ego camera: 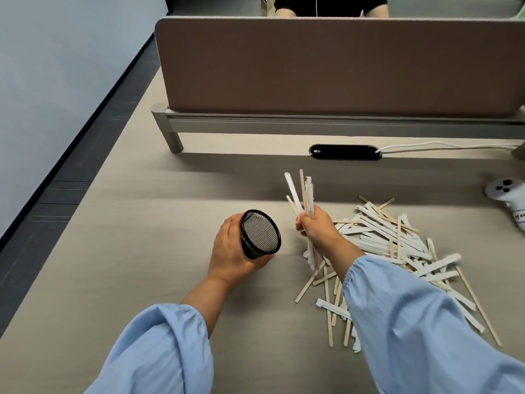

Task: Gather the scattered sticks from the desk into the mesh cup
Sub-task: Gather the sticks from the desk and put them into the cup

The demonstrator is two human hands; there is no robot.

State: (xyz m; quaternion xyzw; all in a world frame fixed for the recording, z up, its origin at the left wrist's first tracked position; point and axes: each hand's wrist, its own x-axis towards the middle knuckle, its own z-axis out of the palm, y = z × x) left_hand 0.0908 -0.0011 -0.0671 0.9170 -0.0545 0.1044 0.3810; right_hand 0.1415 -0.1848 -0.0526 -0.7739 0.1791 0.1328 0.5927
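Far wall of black wire mesh cup (pixel 260 234) hidden behind left hand (pixel 230 251). Lower ends of gripped paper-wrapped sticks (pixel 305 194) hidden behind right hand (pixel 318 230). Near part of pile of wooden and wrapped sticks (pixel 397 240) covered by light-blue sleeve (pixel 412 322). White controller (pixel 508 197) cut by right edge; label too small to read. Person beyond brown divider panel (pixel 341 66) cut by top edge.

Office workstation: pale wood-grain laminate desk (pixel 136 223); far side, brown fabric divider panel (pixel 341 66) on grey metal rail; black oval cable port (pixel 345 152) with white cable (pixel 443 145).
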